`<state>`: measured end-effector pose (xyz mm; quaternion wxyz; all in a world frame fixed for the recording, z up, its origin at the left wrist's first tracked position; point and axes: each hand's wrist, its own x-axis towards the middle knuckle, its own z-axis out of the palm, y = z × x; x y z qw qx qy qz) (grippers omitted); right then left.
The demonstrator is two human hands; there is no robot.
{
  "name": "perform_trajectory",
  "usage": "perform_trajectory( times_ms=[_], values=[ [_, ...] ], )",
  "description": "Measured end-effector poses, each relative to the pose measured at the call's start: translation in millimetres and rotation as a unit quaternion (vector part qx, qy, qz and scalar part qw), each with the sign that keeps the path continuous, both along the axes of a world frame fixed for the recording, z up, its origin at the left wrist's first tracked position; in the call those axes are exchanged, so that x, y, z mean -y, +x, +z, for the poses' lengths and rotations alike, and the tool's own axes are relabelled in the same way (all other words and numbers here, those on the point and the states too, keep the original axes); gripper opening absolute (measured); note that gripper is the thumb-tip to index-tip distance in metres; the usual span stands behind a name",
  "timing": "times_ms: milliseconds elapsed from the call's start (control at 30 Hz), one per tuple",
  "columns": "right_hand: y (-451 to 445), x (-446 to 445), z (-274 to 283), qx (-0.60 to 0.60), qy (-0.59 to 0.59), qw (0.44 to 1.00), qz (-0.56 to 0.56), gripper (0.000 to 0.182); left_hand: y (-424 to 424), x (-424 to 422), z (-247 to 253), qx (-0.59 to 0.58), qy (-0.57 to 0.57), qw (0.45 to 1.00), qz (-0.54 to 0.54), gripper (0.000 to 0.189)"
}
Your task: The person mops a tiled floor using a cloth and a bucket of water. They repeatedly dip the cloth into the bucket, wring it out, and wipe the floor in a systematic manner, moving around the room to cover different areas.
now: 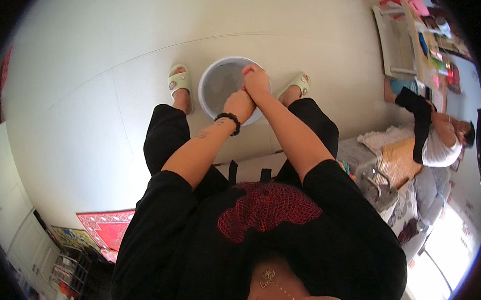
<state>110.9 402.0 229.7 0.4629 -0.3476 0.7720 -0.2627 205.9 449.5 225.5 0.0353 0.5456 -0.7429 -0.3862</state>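
A round white plastic basin [202,96] with greyish water in it stands on the floor between my feet. Above its right half, my left hand [240,105] and my right hand [256,81] meet, with fingers curled. Whether a small thing is held between them is hidden. A dark beaded bracelet [232,122] circles my left wrist. Pale green slides [178,81] are on my feet, one at each side of the basin.
At the right, a person [441,141] in a white top sits on a grey sofa [355,157] beside a cluttered table [421,41]. A red patterned mat [111,228] lies at lower left, near white cabinets [31,247] and a wire rack [70,270].
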Motion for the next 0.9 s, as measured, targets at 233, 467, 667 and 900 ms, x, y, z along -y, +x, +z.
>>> perform_trajectory(
  times_ms=[233, 467, 667, 900],
  values=[
    [-36, -12, -54, -0.022, -0.051, 0.998, 0.010, 0.026, -13, -5, 32, 0.017, 0.067, 0.995, 0.071, 0.031],
    [-67, -9, -46, 0.356, 0.052, 0.933, 0.017, 0.028, -9, -2, 14, -0.108, 0.067, 0.989, 0.079, 0.047],
    [-70, -15, 20, 0.642, -0.032, 0.766, -0.007, 0.063, -8, 17, 52, -0.479, 0.570, 0.620, 0.248, 0.043],
    [-68, -1, 3, 0.656, -0.085, 0.750, 0.009, 0.054, -2, 16, 66, -0.605, 0.631, 0.444, 0.193, 0.042]
  ],
)
